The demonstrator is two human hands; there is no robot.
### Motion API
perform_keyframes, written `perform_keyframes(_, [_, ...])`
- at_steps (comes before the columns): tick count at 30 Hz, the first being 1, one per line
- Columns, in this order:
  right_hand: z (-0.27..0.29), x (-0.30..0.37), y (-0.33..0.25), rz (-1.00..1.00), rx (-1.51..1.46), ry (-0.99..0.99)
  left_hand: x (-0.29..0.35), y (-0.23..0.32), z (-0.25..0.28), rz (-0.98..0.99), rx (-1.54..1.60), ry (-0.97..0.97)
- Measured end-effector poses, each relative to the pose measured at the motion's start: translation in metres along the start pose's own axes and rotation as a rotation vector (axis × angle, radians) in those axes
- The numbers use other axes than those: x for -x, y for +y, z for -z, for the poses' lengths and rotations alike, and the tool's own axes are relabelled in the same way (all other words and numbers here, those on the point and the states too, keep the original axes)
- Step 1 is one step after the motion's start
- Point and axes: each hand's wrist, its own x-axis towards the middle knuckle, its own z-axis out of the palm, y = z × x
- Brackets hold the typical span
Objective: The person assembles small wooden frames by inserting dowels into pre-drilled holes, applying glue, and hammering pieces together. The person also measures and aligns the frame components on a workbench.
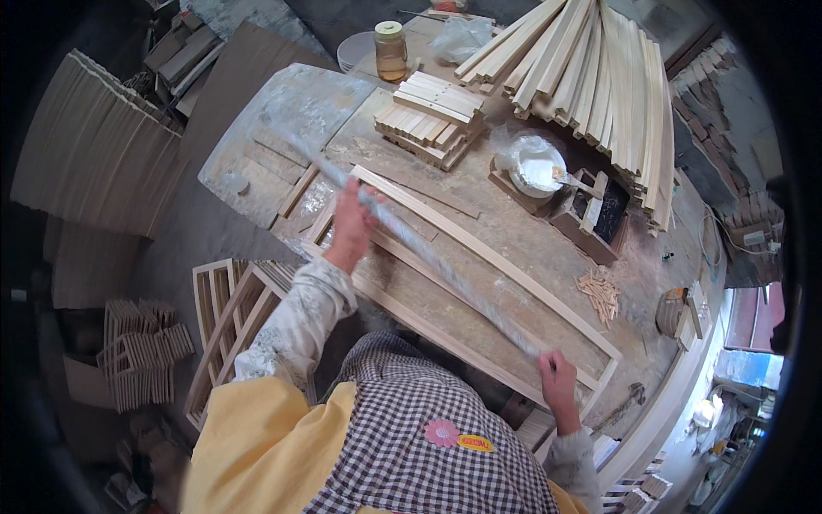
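A long grey-white bar [437,259], partly smeared by motion, runs slantwise over a rectangular wooden frame [479,247] on the worktable. My left hand [351,221] is closed round the bar toward its far left end. At the other end, my right hand [558,377] grips the bar's tip above the frame's near right corner. The frame is made of pale wooden strips, with a further strip running lengthwise inside it. Whether the bar touches the frame is unclear.
Beyond the frame stand a stack of short wood pieces [432,116], a bucket of white glue [538,163] with a brush, and a jar [390,53]. Long strips [599,94] are piled at the far right. Small dowels [598,295] lie nearby. Finished frames [231,313] lean at the left.
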Motion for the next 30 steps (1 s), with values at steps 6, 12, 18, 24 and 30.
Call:
perform_keyframes(6, [0.002,0.091,0.021,-0.109,0.018,-0.104,0.003,-0.028,0.03,0.153,-0.357,-0.122])
perform_keyframes(12, [-0.058,0.077,-0.039,-0.206,-0.266,-0.093,0.057,-0.065,-0.007,0.076,-0.784,-0.246])
perform_keyframes(18, [-0.083,0.069,-0.038,-0.167,-0.306,-0.053,0.047,-0.058,0.007,-0.161,-1.275,-0.161])
perform_keyframes(24, [-0.081,0.066,-0.04,-0.172,-0.346,-0.059,0.049,-0.059,0.006,-0.088,-1.146,-0.158])
perform_keyframes(30, [-0.081,0.062,-0.038,-0.163,-0.314,-0.092,0.051,-0.053,0.006,-0.063,-1.151,-0.133])
